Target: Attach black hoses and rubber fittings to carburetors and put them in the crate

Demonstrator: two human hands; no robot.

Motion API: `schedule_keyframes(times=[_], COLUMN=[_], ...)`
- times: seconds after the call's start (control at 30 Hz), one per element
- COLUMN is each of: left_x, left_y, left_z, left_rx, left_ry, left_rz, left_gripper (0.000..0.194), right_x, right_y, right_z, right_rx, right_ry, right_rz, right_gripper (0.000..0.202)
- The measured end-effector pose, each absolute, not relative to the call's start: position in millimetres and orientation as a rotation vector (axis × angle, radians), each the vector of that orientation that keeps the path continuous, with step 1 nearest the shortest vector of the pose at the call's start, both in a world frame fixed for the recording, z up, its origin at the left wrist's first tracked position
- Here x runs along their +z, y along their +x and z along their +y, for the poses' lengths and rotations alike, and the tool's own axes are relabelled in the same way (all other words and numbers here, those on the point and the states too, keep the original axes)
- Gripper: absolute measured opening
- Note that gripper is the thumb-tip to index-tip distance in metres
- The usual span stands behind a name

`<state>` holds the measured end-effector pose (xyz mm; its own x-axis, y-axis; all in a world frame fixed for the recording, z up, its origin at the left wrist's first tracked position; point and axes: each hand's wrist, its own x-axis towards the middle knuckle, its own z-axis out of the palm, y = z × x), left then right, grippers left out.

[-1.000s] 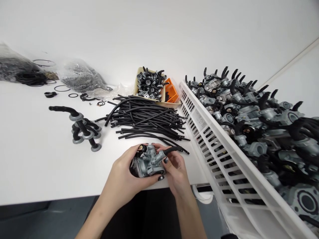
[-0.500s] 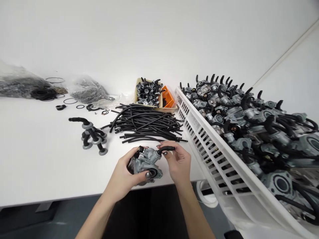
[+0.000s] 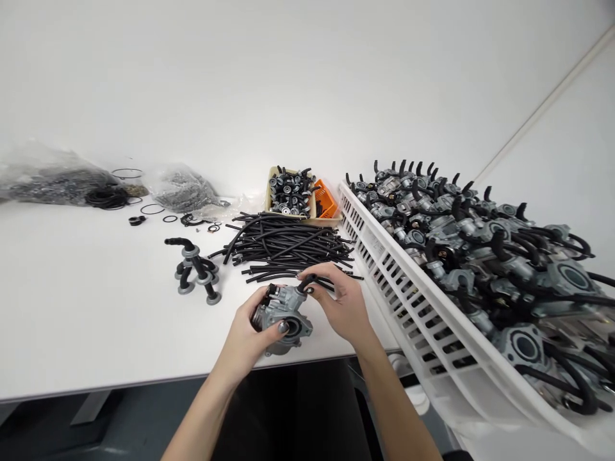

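A grey metal carburetor (image 3: 284, 311) is held above the table's front edge by my left hand (image 3: 252, 330), its thumb lying by the round bore. From the top of the carburetor sticks a short black rubber boot (image 3: 307, 282). My right hand (image 3: 340, 301) pinches this boot between thumb and fingers. Left of my hands stands a small cluster of black rubber boots with grey caps (image 3: 196, 269). Just beyond the carburetor lies a pile of black hoses (image 3: 288, 240).
A white slatted crate (image 3: 408, 294) on the right is heaped with carburetors (image 3: 451, 224). Behind the hoses stand a cream bin (image 3: 270, 192) of capped boots and an orange basket (image 3: 327, 200). Plastic bags (image 3: 180, 187) of small parts and loose black rings (image 3: 152, 209) lie back left.
The view has shifted, so the table items appear lower and farther right. The carburetor has turned more upright, and the boot under my right fingers now points more upward.
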<state>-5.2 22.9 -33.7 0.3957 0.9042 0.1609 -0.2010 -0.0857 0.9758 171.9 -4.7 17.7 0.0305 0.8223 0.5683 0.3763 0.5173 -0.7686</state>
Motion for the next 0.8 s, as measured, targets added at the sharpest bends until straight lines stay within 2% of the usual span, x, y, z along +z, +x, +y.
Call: schedule_keyframes(times=[0.1,0.27,0.47,0.63,0.8], left_x=[-34,-35,-38,-48,-48], left_y=[-6,-5,-5,-6,-4], left_z=[23,24,24,26,27], left_rx=[1.065,1.069,1.076,1.095,1.186], left_ry=[1.342,1.335,1.273,1.167,0.867], left_rz=[0.746,0.724,0.686,0.684,0.744], left_gripper=[0.061,0.060,0.064,0.063,0.069], right_x=[18,16,10,-10,-33], right_y=[173,170,169,172,173], right_z=[-2,3,4,1,-12], right_rx=[0.562,0.550,0.586,0.606,0.658], right_ry=[-0.960,-0.960,-0.985,-0.971,-1.111], right_rz=[-1.595,-1.518,-1.498,-1.326,-1.125], right_gripper=[0.020,0.013,0.016,0.026,0.023])
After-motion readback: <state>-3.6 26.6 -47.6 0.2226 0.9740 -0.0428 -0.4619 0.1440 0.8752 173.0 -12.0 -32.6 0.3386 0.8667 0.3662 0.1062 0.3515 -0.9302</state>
